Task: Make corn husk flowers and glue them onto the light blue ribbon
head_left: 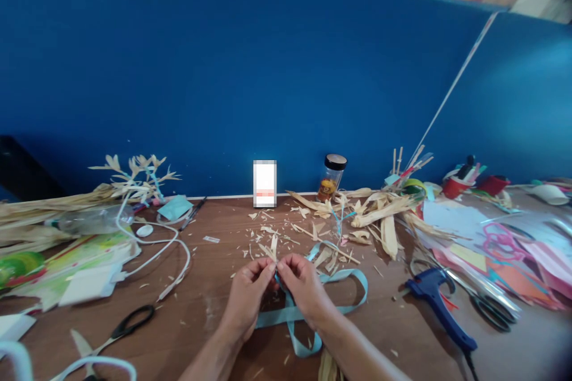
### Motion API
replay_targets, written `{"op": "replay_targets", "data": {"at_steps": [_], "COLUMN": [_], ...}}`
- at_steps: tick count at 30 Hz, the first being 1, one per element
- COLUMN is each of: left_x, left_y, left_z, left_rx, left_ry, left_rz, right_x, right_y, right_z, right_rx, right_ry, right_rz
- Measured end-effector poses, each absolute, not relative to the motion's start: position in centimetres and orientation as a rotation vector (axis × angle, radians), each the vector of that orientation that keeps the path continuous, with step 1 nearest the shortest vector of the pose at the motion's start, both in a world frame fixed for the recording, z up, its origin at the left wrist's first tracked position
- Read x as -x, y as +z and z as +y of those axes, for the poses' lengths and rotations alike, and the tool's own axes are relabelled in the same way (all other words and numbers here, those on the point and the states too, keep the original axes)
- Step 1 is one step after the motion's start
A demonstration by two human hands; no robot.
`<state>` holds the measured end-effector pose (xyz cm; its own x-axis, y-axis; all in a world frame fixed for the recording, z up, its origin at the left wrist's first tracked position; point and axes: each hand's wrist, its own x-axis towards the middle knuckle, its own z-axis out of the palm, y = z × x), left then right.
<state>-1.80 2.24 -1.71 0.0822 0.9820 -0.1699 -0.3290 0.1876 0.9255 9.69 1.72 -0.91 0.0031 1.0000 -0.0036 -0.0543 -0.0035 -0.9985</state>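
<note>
My left hand (250, 289) and my right hand (304, 286) meet at the middle of the table, thumbs and fingertips pinched close together. Between them they hold a small flower of pale dried corn husk (273, 247), its pointed petals sticking up above the fingertips. A light blue ribbon (346, 278) runs from the fingers down beneath both hands and loops over the table to the right. The flower's lower end is hidden by my fingers. Husk scraps (268, 230) lie scattered just beyond the hands.
Scissors (127, 322) and a white cable (179, 240) lie to the left, with a branch of husk flowers (149, 174) behind. A lidded jar (331, 178) stands at the blue partition (268, 71). Rightward are husks (388, 217), a blue glue gun (440, 303) and coloured paper (513, 280).
</note>
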Motion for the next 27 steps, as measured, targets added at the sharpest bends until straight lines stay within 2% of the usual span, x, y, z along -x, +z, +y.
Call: {"op": "replay_targets", "data": {"at_steps": [4,13,21,27], "left_x": [1.75,1.85,1.72,1.62], "left_y": [-1.55,-1.61,-1.49,-1.61], "left_z": [2.33,2.29,2.25,2.17], "left_rx": [-0.854,-0.876,-0.873,-0.846], "left_ry": [1.197,1.206,1.194,1.21], "left_rz": [1.011,1.068,1.029,1.084], "right_x": [-9.58,-9.29,-9.36,-9.46], "right_y": [-0.97,-0.38,-0.71,-1.05], "right_z": [1.66,1.55,1.68,1.64], "right_rx": [1.175,1.098,1.115,1.228], "right_ry": [1.178,1.327,1.322,1.127], "right_rz": [-1.203,-1.066,-1.052,-1.195]}}
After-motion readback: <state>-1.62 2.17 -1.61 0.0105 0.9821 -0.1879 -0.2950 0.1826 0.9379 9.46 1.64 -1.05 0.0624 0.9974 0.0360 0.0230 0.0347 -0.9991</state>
